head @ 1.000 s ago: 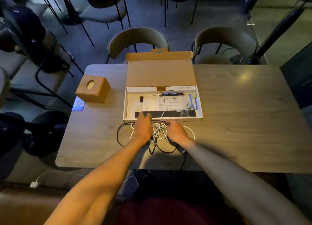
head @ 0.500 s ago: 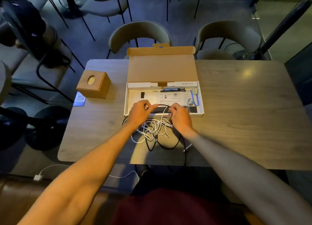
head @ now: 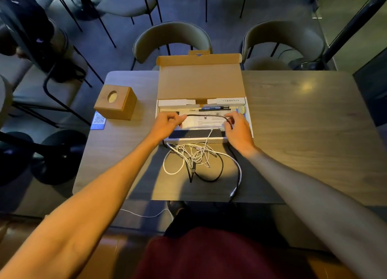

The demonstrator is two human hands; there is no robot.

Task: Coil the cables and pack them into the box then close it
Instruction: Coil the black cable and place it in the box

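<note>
An open cardboard box [head: 201,140] lies mid-table with its lid [head: 200,79] standing up at the back. My left hand [head: 167,123] and my right hand [head: 237,128] hover over the box's tray. Each pinches the black cable [head: 206,115], which stretches between them above the tray. The rest of the black cable [head: 217,174] loops down onto the table in front of the box. A tangled white cable [head: 194,155] lies there too, one strand running up over the box's front edge.
A pen [head: 214,108] and a printed sheet [head: 209,121] lie in the tray. A small wooden cube [head: 115,102] with a round hole stands at the left, beside a QR card [head: 98,120]. Two chairs [head: 171,40] stand behind the table [head: 303,132].
Both hands moved from the tangle in front of the box up over the tray, lifting a length of the black cable and spreading apart so it stretches between them.
</note>
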